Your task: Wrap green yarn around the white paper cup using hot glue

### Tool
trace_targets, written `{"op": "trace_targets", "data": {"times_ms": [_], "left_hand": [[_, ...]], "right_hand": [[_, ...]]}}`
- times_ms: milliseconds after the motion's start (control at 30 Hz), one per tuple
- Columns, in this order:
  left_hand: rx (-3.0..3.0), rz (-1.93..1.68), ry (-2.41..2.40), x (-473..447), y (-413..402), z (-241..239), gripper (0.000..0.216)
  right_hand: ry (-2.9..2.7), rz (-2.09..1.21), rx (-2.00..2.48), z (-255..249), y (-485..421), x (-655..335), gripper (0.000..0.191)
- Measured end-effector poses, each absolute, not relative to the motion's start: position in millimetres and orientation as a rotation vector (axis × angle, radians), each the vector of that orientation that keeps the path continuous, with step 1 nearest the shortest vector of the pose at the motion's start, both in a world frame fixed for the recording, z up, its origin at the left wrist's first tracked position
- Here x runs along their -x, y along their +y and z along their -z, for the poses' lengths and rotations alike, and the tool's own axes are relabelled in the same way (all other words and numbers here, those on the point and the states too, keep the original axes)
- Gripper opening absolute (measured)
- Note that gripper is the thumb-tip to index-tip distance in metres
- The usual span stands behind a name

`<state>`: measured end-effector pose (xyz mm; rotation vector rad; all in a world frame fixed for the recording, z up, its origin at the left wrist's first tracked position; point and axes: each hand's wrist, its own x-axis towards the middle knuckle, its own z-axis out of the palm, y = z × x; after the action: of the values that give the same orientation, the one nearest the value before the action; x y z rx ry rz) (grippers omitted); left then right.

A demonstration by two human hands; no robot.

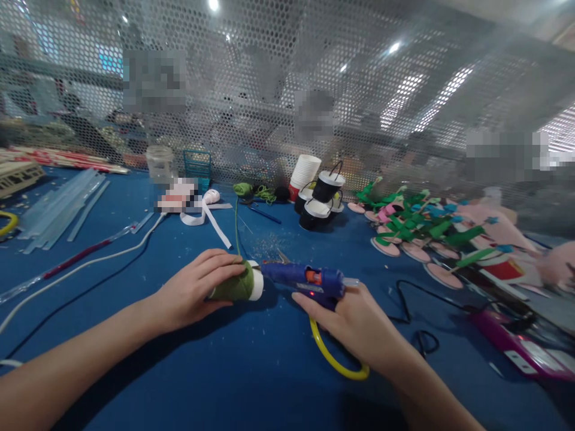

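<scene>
Head view, with the green-wrapped cylinder (pixel 233 286) as the dial's centre and twelve o'clock pointing away from the wearer: we see it lying on its side on the blue tabletop (pixel 269 377), its white end facing three o'clock. The left hand (pixel 197 284) is curled over it from nine o'clock, grasping it; the right hand (pixel 354 317) clasps the blue glue gun (pixel 287 274) at three o'clock, nozzle at the white end, though we cannot tell whether they touch. A perforated screen (pixel 251 78) bounds the far edge at twelve. We find the widest room for moving at six o'clock, between the forearms; toward two, containers (pixel 317 214) limit reach. Counting, we note one cylinder, one glue gun, one yellow loop (pixel 336 362) at four to five, one stack of white cups (pixel 305 170) toward one, at least four black, white-topped containers beside it, two green yarn bundles (pixel 243 190) at twelve, and one purple power strip (pixel 516 341) between three and four.
</scene>
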<state>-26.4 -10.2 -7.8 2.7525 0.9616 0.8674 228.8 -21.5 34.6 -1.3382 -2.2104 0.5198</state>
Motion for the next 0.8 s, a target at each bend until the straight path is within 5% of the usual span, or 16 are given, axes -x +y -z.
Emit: {"op": "trace_targets", "data": {"times_ms": [800], "left_hand": [[-2.306, -0.881, 1.216, 24.7, -9.8, -0.7, 0.045]], "right_hand": [[-2.25, -0.412, 1.302, -33.1, -30.1, -233.2, 0.017]]}}
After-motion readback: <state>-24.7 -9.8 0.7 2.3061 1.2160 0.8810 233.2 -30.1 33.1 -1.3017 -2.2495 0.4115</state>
